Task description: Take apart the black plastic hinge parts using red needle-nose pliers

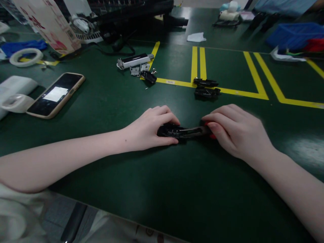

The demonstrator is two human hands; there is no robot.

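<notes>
Near the middle of the green table, my left hand (157, 126) is closed around a small black part (168, 130), thumb on the near side and fingers on the far side. My right hand (238, 130) grips a slim tool with a red handle (211, 131). The tool's long dark metal end (193, 131) reaches left to the black part and seems to touch it. Its exact kind is unclear, since my fingers cover most of the handle. Beyond my hands lie two black pieces (207, 91), one behind the other.
Farther left lie a white and black device (134, 61), small metal pieces (138, 69) and a black clip-like piece (149, 77). A phone (55, 95), a tape roll (26, 57) and a carton (48, 25) stand at left. Back right holds a blue bin (295, 35). Yellow tape (238, 92) marks the tabletop.
</notes>
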